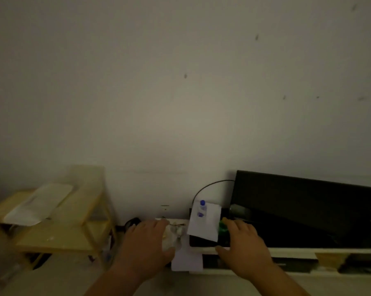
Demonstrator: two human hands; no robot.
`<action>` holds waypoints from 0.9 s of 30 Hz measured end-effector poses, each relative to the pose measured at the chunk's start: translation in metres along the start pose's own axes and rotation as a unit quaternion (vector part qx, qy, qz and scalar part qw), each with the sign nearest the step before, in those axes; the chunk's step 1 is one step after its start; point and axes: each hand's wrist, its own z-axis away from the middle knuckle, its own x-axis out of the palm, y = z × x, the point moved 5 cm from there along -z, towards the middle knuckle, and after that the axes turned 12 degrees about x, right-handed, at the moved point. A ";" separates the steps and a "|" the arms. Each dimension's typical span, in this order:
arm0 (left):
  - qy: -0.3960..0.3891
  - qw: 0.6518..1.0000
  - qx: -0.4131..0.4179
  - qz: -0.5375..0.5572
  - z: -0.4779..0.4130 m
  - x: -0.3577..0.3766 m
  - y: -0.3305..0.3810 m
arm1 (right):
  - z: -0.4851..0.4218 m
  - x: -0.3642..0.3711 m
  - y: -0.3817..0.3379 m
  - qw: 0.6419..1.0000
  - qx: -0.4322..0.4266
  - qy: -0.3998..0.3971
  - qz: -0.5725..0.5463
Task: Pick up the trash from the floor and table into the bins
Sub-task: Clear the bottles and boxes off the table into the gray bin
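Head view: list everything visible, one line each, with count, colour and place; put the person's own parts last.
wooden shelf unit: one, yellowish, left by the wall
plastic bag: one, whitish, on the shelf unit
white paper: one, centre, on the table
small bottle: one, clear with blue cap, on the paper
green item: one, blurred, right of the paper
clear wrapper: one, blurred, left of the paper
monitor: one, black, right
cable: one, black, against the wall
table: one, white edge
left hand: open
right hand: open
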 end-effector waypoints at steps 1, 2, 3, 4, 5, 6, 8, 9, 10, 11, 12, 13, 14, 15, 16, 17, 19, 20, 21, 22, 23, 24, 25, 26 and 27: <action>0.003 1.000 0.017 0.004 -0.020 0.005 0.002 | -0.010 -0.004 0.010 1.000 0.013 0.007 -0.002; 0.011 0.999 0.031 0.011 -0.040 0.011 0.004 | -0.021 -0.008 0.020 1.000 0.025 0.013 -0.004; 0.024 0.999 0.043 0.015 -0.061 0.018 0.005 | -0.033 -0.011 0.030 0.999 0.037 0.018 -0.005; 0.029 0.998 0.052 0.017 -0.081 0.027 0.005 | -0.046 -0.013 0.039 0.999 0.046 0.020 -0.004; 0.023 0.998 0.056 0.022 -0.102 0.038 0.005 | -0.060 -0.014 0.047 0.998 0.054 0.021 -0.002; 0.014 0.998 0.055 0.029 -0.123 0.050 0.004 | -0.075 -0.012 0.055 0.998 0.058 0.019 0.000; 0.010 0.998 0.049 0.041 -0.164 0.073 0.000 | -0.109 -0.007 0.067 0.998 0.065 0.010 0.002; 0.009 0.998 0.048 0.044 -0.183 0.083 -0.002 | -0.125 -0.002 0.072 0.998 0.066 0.005 0.000; 0.006 0.998 0.047 0.047 -0.201 0.093 -0.005 | -0.140 0.002 0.076 0.998 0.067 0.000 -0.003; 0.003 0.998 0.046 0.051 -0.216 0.102 -0.008 | -0.155 0.008 0.079 0.998 0.067 -0.006 -0.005; -0.001 0.997 0.044 0.056 -0.230 0.110 -0.011 | -0.169 0.013 0.081 0.998 0.066 -0.012 -0.006; -0.005 0.997 0.041 0.058 -0.242 0.117 -0.015 | -0.182 0.019 0.083 0.998 0.068 -0.018 -0.005; -0.009 0.998 0.037 0.058 -0.254 0.122 -0.018 | -0.193 0.025 0.085 0.997 0.072 -0.024 -0.005; -0.017 0.998 0.034 0.056 -0.265 0.128 -0.021 | -0.204 0.031 0.086 0.997 0.074 -0.029 -0.005; -0.026 0.998 0.032 0.052 -0.276 0.134 -0.024 | -0.215 0.037 0.087 0.997 0.074 -0.031 -0.004; -0.035 0.998 0.031 0.052 -0.286 0.141 -0.027 | -0.225 0.042 0.089 0.997 0.073 -0.033 -0.005; -0.049 0.996 0.032 0.064 -0.305 0.157 -0.032 | -0.242 0.057 0.093 0.996 0.077 -0.040 -0.009; -0.055 0.995 0.036 0.071 -0.315 0.166 -0.035 | -0.251 0.065 0.096 0.995 0.083 -0.046 -0.009; -0.062 0.994 0.041 0.077 -0.328 0.178 -0.039 | -0.262 0.076 0.099 0.995 0.089 -0.053 -0.007; -0.070 0.993 0.045 0.083 -0.341 0.191 -0.043 | -0.272 0.088 0.102 0.994 0.096 -0.059 -0.006; -0.081 0.992 0.048 0.089 -0.354 0.204 -0.047 | -0.283 0.100 0.105 0.993 0.104 -0.063 -0.007; -0.093 0.990 0.050 0.092 -0.368 0.218 -0.052 | -0.294 0.113 0.108 0.991 0.112 -0.068 -0.008; -0.104 0.989 0.055 0.093 -0.382 0.234 -0.057 | -0.306 0.127 0.111 0.990 0.119 -0.072 -0.010; -0.114 0.987 0.059 0.094 -0.396 0.249 -0.061 | -0.318 0.142 0.113 0.989 0.124 -0.077 -0.012; -0.122 0.985 0.061 0.102 -0.411 0.266 -0.067 | -0.331 0.158 0.115 0.988 0.130 -0.084 -0.015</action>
